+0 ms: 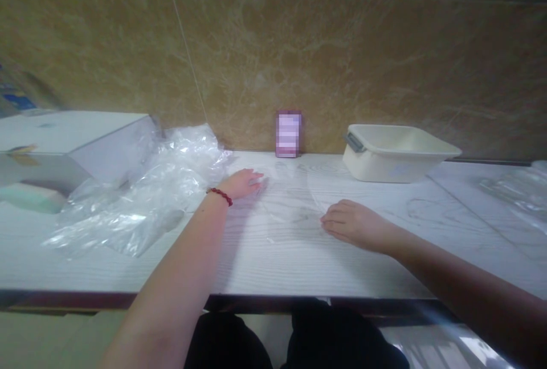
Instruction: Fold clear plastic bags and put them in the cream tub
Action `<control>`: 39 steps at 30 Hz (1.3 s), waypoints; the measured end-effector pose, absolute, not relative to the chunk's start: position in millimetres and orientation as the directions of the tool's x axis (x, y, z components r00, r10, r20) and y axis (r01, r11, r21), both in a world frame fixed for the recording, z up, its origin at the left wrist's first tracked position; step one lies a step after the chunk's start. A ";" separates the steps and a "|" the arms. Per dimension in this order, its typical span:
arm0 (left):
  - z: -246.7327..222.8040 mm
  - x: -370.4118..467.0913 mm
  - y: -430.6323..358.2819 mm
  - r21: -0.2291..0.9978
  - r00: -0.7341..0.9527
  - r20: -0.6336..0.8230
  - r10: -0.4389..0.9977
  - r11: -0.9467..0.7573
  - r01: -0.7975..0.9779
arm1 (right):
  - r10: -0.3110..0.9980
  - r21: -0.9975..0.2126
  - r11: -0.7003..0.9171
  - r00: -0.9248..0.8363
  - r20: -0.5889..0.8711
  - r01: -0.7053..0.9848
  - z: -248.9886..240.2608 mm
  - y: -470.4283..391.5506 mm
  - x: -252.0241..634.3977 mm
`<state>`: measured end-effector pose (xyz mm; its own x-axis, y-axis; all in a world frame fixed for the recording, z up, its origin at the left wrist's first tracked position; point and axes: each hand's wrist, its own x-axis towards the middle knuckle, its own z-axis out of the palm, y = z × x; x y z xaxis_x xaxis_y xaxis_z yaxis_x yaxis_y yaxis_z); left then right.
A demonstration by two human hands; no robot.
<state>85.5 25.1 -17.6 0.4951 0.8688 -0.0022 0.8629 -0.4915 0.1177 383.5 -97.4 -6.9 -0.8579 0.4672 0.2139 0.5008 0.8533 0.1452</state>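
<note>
Left hand [241,183] stretches forward, fingers parted, beside clear plastic [293,204]; right hand [351,224], fingers together, at its edge, grip unclear.

- your clear plastic piece [290,204] is super thin, can't tell if it's a bag or sheet
- it's lying pretty flat on the tabletop [273,269], right in front of you

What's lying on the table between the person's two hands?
In the head view, a flat piece of clear plastic lies on the table between the left hand and the right hand; its outline is faint.
</note>
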 end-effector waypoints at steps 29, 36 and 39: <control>15.0 176.5 -84.7 0.145 0.545 0.227 0.808 -0.581 0.801 | 0.888 -0.629 0.459 -0.316 0.334 0.627 10.5 -83.3 357.6; 28.3 145.1 -85.8 0.033 0.561 0.135 0.817 -0.569 0.821 | 0.840 -0.425 0.537 -0.414 0.352 0.729 6.5 -94.7 368.0; 27.0 129.7 -88.5 0.073 0.647 0.099 0.756 -0.653 0.753 | 0.784 -0.341 0.618 -0.523 0.335 0.708 2.7 -101.7 372.6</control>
<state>129.7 -88.5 27.0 0.6465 0.7565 0.0988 0.7534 -0.6535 0.0730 372.6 -101.7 2.7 -0.5230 0.7839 0.3347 0.7085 0.6181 -0.3406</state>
